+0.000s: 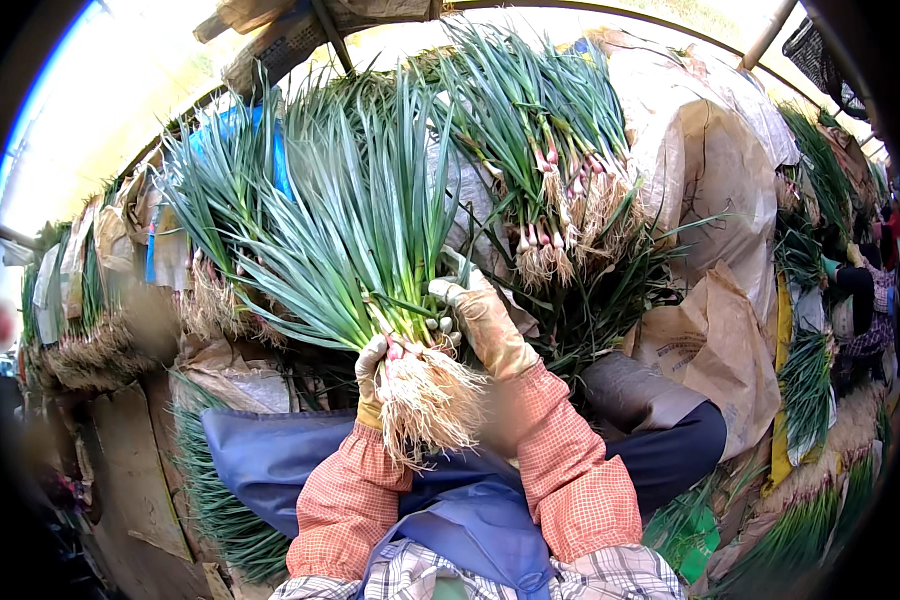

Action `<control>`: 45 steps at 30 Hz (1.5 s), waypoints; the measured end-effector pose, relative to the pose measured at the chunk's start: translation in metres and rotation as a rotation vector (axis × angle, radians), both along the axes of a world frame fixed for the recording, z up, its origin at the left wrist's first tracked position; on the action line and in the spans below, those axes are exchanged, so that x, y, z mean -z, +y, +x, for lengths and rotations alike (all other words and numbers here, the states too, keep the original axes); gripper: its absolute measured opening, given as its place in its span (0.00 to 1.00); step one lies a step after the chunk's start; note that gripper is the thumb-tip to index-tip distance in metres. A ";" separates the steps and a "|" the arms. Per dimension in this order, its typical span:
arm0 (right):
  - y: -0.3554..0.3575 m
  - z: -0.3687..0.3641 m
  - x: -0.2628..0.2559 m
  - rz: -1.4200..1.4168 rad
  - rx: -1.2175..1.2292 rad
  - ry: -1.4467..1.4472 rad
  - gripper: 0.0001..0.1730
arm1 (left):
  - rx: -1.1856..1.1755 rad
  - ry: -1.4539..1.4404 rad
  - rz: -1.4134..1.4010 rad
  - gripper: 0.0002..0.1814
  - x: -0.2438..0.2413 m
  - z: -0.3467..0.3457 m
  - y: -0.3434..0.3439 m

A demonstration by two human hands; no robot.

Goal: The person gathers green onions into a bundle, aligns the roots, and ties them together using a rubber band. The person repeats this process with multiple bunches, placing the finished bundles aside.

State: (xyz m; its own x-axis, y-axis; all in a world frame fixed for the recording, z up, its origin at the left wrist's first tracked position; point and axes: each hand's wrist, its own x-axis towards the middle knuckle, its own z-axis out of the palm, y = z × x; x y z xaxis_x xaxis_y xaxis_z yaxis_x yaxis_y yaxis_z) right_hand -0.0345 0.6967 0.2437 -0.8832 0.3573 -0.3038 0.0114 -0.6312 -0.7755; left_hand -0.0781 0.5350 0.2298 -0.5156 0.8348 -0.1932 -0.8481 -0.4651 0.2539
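A thick bunch of young garlic plants [352, 217] with long green leaves is held upright before my chest. Pale tangled roots [431, 397] hang from its pinkish bulbs. My left hand [371, 375], in a dirty work glove, grips the bunch at the bulbs from the left. On the other side my right hand [487, 319], gloved too, closes around the lower stems, some of its fingertips showing beside the bulbs. Part of each hand is hidden behind the plants. Below the roots, a blue apron [472, 525] covers my lap.
More garlic bunches [562, 172] lie on a heap ahead, with another bunch [221, 202] to the left. Woven sacks [720, 165] and a brown sack [709, 352] stand at the right. Bunched greens [225, 487] lie beside my left leg. Another person [866, 300] is at far right.
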 end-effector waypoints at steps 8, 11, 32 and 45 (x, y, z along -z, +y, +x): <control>-0.005 0.023 -0.014 0.030 -0.071 0.164 0.30 | -0.041 -0.058 0.135 0.25 0.023 -0.007 -0.012; -0.018 0.009 -0.015 0.628 0.096 -0.042 0.22 | -0.045 -0.026 -0.015 0.24 0.008 -0.006 -0.005; -0.055 0.065 -0.054 2.126 -0.522 -0.526 0.20 | 0.003 -0.272 -0.130 0.13 0.000 0.012 0.011; -0.030 0.089 -0.083 -0.041 -0.410 0.300 0.21 | -0.165 0.340 0.258 0.16 -0.170 0.002 0.000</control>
